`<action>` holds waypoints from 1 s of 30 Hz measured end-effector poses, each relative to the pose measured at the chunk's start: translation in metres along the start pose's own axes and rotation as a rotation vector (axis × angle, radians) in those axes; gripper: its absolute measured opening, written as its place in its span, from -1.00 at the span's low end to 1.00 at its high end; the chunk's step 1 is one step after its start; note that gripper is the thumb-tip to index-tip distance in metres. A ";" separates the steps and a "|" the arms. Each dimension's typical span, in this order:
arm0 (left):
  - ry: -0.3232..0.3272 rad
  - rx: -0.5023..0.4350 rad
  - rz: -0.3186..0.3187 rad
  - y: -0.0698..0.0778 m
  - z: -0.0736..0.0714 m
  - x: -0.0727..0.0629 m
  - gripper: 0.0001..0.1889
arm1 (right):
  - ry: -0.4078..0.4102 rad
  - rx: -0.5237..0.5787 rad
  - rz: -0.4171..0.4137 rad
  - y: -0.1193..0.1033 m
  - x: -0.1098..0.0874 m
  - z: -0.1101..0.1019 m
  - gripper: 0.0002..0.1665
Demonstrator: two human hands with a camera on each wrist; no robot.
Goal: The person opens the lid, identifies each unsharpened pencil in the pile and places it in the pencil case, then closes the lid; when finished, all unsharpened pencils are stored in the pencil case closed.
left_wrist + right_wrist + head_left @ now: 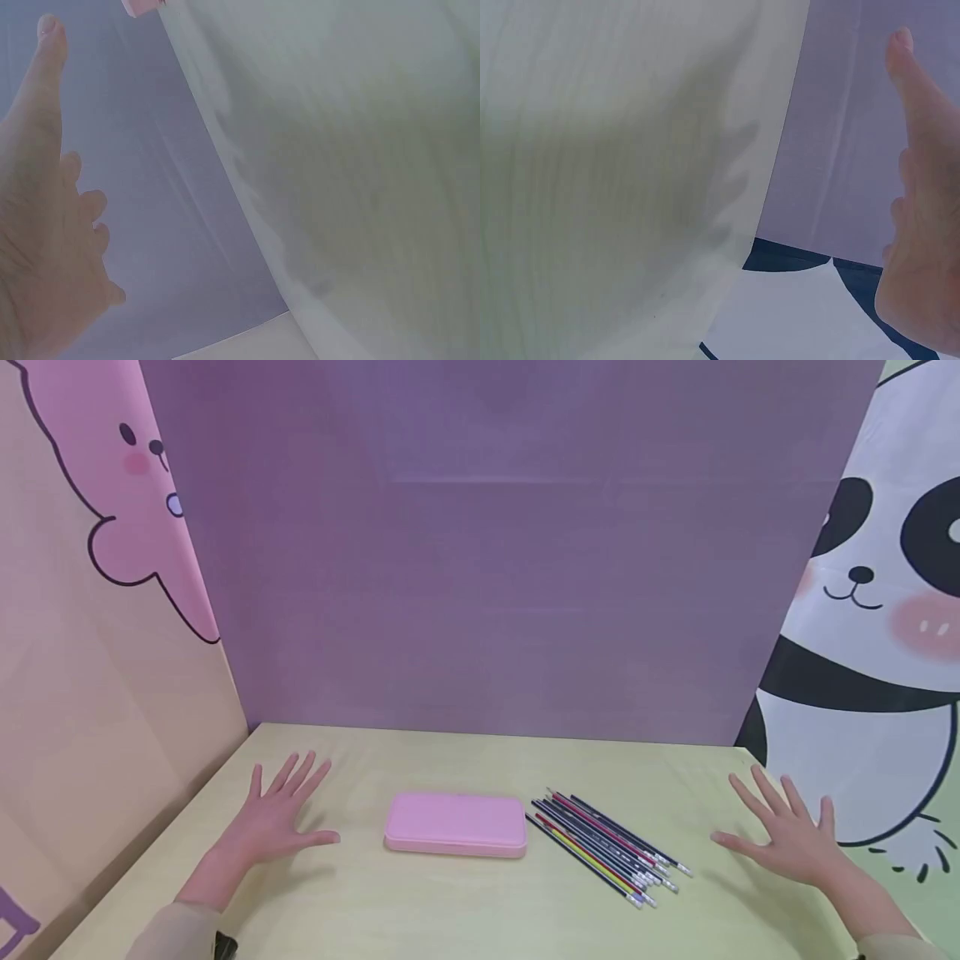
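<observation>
Progress: The work appears to stand at a pause, with nothing gripped and nothing in transit; whether it is at its start or its finish, the pictures do not settle.
Done: The pencils point(603, 847) lie gathered in one loose, slanting bundle, and the pink case point(455, 823) sits with its lid down.
Left: What remains cannot be read from the layout alone; the pencils rest outside the case, whose inside is hidden.
Left hand: The person's left hand point(276, 827) spreads its fingers apart above the tabletop point(360, 906), left of the case, holding nothing.
Right hand: The right hand point(797, 842) mirrors it beyond the pencils, fingers and thumb apart, also without a hold; both hands cast shadows.
Pink case: A smooth, plain, rounded rectangle lies flat near the middle of the tabletop, a seam running along its near side.
Pencils: Mostly dark barrels, with red and yellow among them, lie between the case and the right hand, pale-tipped ends toward the person's right. One far end reaches the case's right edge; contact cannot be confirmed.
Backdrop: A purple panel point(487, 568) rises behind, flanked by a printed panda point(855, 664) at right.
</observation>
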State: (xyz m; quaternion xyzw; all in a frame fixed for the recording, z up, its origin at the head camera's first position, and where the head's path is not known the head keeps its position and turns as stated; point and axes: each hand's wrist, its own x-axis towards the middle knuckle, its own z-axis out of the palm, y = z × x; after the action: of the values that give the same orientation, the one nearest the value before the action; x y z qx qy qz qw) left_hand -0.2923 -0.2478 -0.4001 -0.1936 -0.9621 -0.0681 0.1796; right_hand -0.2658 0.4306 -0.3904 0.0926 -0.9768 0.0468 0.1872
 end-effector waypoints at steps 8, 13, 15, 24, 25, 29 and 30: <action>0.014 -0.009 0.016 -0.001 -0.002 0.003 0.05 | 0.045 0.029 -0.046 -0.006 0.007 -0.005 0.14; 0.031 -0.034 0.044 0.001 -0.001 0.008 0.02 | 0.063 0.097 -0.104 -0.017 0.019 -0.012 0.06; 0.029 -0.054 0.053 0.003 -0.002 0.011 -0.01 | 0.058 0.140 -0.122 -0.025 0.024 -0.016 0.01; 0.019 -0.200 0.026 0.016 0.000 0.025 -0.18 | 0.034 0.262 -0.159 -0.061 0.044 -0.020 -0.13; 0.007 -0.217 0.019 0.017 0.001 0.026 -0.17 | 0.045 0.264 -0.165 -0.065 0.045 -0.019 -0.15; -0.021 -0.289 0.003 0.022 0.004 0.030 -0.15 | 0.066 0.271 -0.182 -0.079 0.052 -0.015 -0.19; -0.023 -0.305 0.002 0.023 0.005 0.031 -0.15 | 0.065 0.272 -0.184 -0.082 0.054 -0.015 -0.19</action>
State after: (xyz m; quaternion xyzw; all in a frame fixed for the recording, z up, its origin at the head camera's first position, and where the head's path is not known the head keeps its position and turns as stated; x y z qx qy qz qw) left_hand -0.3114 -0.2147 -0.3921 -0.2204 -0.9424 -0.2108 0.1374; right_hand -0.2934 0.3432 -0.3521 0.2044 -0.9423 0.1645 0.2080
